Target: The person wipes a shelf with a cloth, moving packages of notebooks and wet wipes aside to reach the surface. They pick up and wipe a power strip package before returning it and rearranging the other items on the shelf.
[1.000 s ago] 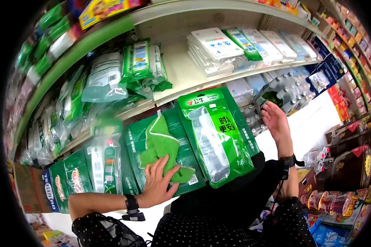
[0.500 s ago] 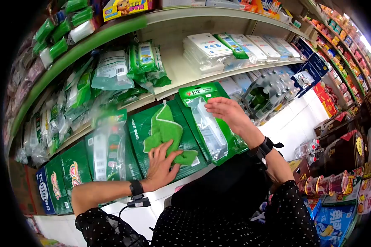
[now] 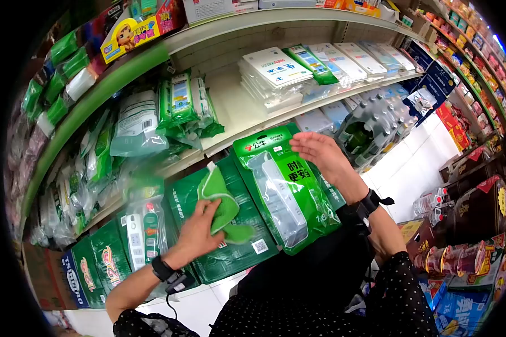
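Observation:
My left hand [image 3: 201, 231] pinches a green cleaning cloth [image 3: 226, 209] over a dark green carton [image 3: 239, 230]. The cloth's lower end is blurred and hangs just above the carton. At the upper right edge of a packaged power strip [image 3: 278, 202], my right hand [image 3: 323, 160] has its fingers stretched out and overlapping the green backing. The pack stands slanted against the cartons, its white strip showing through clear plastic. To the left, another packaged power strip [image 3: 143, 233] rests on the cartons.
Above the cartons runs a shelf [image 3: 230, 106] with green-and-clear packs [image 3: 138, 126] and stacked notebooks [image 3: 275, 70]. Shrink-wrapped bottles [image 3: 371, 132] stand to the right. Cup packs [image 3: 452, 257] and water bottles [image 3: 430, 202] sit at the lower right, beside the tiled floor [image 3: 402, 154].
My left hand has gone from lying flat on the cloth to gripping it and lifting its lower end. The right-hand pack sits nearer, with more of its printed front showing.

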### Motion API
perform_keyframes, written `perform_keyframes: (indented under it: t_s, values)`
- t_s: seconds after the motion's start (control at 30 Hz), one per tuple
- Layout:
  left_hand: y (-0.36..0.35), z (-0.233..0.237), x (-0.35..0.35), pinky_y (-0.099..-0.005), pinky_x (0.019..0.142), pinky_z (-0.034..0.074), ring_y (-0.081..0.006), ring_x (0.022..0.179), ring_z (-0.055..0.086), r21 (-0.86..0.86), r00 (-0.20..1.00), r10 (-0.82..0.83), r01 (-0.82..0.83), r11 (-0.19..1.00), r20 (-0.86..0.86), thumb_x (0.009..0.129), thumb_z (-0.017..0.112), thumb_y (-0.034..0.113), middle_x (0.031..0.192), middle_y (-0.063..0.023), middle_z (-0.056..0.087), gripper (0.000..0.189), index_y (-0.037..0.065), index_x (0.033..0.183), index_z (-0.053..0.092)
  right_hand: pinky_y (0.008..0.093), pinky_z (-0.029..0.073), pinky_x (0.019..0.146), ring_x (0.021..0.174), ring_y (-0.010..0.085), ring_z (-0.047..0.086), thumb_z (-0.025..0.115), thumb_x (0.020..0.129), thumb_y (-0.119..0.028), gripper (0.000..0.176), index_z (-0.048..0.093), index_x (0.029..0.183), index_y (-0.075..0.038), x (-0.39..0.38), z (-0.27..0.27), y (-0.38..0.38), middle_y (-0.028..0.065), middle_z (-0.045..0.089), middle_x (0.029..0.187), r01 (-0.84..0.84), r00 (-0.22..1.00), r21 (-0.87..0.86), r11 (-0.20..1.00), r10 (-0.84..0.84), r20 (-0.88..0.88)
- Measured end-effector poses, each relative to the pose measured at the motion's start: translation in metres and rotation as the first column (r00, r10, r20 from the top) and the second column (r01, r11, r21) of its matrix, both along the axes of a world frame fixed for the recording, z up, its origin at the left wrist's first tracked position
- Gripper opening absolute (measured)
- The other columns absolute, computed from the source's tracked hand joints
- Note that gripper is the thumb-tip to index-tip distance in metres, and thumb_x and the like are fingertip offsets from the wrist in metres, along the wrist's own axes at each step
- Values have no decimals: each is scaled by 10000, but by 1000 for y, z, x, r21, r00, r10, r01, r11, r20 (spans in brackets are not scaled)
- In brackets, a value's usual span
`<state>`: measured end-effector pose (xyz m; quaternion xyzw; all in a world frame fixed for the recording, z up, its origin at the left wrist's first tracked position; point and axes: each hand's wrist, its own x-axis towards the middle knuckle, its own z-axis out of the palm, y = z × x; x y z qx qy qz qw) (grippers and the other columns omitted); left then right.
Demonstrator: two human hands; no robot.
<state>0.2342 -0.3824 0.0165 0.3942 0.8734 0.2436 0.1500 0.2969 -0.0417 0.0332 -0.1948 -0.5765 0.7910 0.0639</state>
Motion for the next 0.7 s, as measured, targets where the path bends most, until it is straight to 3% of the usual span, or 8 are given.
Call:
perform_keyframes:
  t_s: [0.03,0.07,0.17,0.23,0.3,0.53,0.63,0.7]
  values:
    - [0,1,-12,-416,850,478,-366,958,572,-95,1000,-28,29,995,12,672,686,175,1146,-209,514,632,25,1246,470,280,448,884,1008,175,588,531,911,-136,240,586,1122,-35,-4,-2,3,94,630,1101,0,1000,-9,1000,-1,-6]
    - [-1,-2,-28,-393,792,502,-293,863,618,15,996,-82,83,996,-31,683,665,172,1020,-144,592,476,10,1119,562,280,446,888,1010,176,587,529,910,-133,240,587,1121,-35,-7,-4,5,95,629,1104,1,1000,-20,1000,-2,-10]
    - [5,23,-67,-352,763,511,-212,872,618,163,922,95,-167,972,376,695,641,162,971,-88,608,373,32,1042,598,267,438,867,987,152,581,546,897,-148,230,595,1097,-44,-13,-13,15,79,636,1075,7,1000,-86,996,-9,-23]
    - [20,47,-84,-315,744,513,-160,874,606,506,818,42,-394,767,574,732,610,152,964,-47,603,292,60,1009,597,259,436,855,973,143,580,552,894,-155,226,600,1087,-48,-16,-18,20,69,641,1058,14,999,-113,993,-18,-32]
    - [44,73,-94,-303,750,506,-172,862,604,519,623,72,-704,484,779,771,574,142,939,-45,603,247,68,1006,590,255,438,854,970,147,585,546,897,-151,227,604,1090,-46,-22,-19,22,68,643,1055,18,999,-110,994,-22,-40]
    - [154,83,-180,-318,754,506,-183,887,599,666,864,133,-464,584,485,780,577,144,989,-79,615,405,14,1159,526,243,424,884,996,118,563,563,900,-130,222,607,1094,-33,-45,-7,15,44,626,1063,-121,984,96,988,132,-119]
    - [195,52,-221,-353,836,469,-228,913,603,538,901,376,-433,723,218,762,599,215,1045,-120,627,504,-13,1202,506,237,424,867,974,92,550,582,897,-145,245,599,1116,-36,-52,-21,24,25,620,1030,-168,982,213,963,182,-50]
    - [217,24,-243,-393,911,418,-294,1012,575,212,909,386,-351,912,-157,752,599,268,1090,-174,619,577,-41,1225,481,238,428,858,963,82,544,593,896,-161,266,592,1132,-38,-54,-30,26,20,615,1010,-204,977,331,921,211,15]
